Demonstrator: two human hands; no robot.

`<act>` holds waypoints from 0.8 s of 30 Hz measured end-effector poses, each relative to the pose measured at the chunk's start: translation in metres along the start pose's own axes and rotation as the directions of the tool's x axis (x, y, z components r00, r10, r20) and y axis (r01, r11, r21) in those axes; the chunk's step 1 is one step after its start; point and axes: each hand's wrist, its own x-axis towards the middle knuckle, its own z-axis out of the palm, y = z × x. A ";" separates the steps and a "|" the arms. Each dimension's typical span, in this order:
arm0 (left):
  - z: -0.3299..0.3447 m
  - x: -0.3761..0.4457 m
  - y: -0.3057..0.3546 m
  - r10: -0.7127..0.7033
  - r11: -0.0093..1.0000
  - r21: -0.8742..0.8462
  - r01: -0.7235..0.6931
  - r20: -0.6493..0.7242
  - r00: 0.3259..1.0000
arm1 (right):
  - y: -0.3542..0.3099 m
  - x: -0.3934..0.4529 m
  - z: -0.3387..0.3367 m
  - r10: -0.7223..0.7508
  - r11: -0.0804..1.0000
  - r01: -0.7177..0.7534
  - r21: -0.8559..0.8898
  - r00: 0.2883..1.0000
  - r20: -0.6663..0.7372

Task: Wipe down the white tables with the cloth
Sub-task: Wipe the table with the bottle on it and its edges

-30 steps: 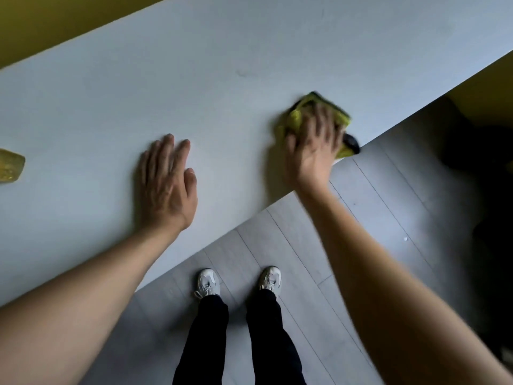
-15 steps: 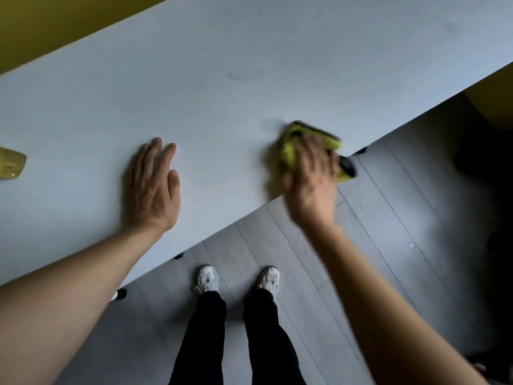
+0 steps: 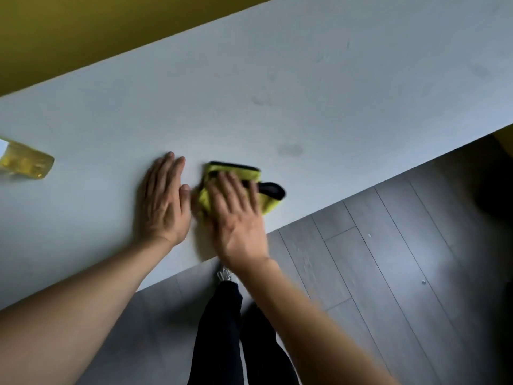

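Observation:
A long white table (image 3: 319, 87) runs diagonally across the view. A folded yellow cloth (image 3: 236, 173) with black trim lies near the table's front edge. My right hand (image 3: 238, 220) presses flat on the cloth with straight, spread fingers and covers most of it. My left hand (image 3: 165, 201) rests flat on the table right beside the cloth's left side, thumb almost touching it. Faint smudges show on the table surface beyond the cloth.
A yellow translucent object (image 3: 26, 163) lies on the table at the far left. A yellow-green wall (image 3: 83, 31) backs the table. Grey plank floor (image 3: 388, 273) lies below the front edge, with my dark trouser legs (image 3: 222, 329) close to the table.
My right hand has slid the cloth leftward along the front edge until it is beside my left hand. The left hand has stayed flat on the table.

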 end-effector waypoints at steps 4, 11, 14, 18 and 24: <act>-0.001 0.000 0.000 0.020 1.000 0.002 -0.020 -0.007 1.000 | 0.012 0.010 -0.003 -0.157 0.988 0.156 0.015 0.986 0.061; -0.005 0.002 0.008 -0.020 0.998 0.068 0.016 0.054 0.998 | 0.177 0.050 -0.051 0.294 0.943 -0.313 -0.110 0.942 -0.160; -0.005 0.006 0.011 -0.048 0.997 0.066 0.044 0.055 0.997 | 0.190 0.070 -0.053 0.526 0.817 -0.568 -0.100 0.805 -0.275; -0.006 0.006 0.013 -0.037 0.997 0.072 0.034 0.038 0.999 | 0.131 0.098 -0.022 0.535 0.813 -0.576 -0.090 0.799 -0.275; 0.001 0.003 0.007 -0.096 0.995 0.002 0.096 -0.068 0.993 | -0.002 0.111 0.030 -0.211 0.977 0.210 0.022 0.977 0.022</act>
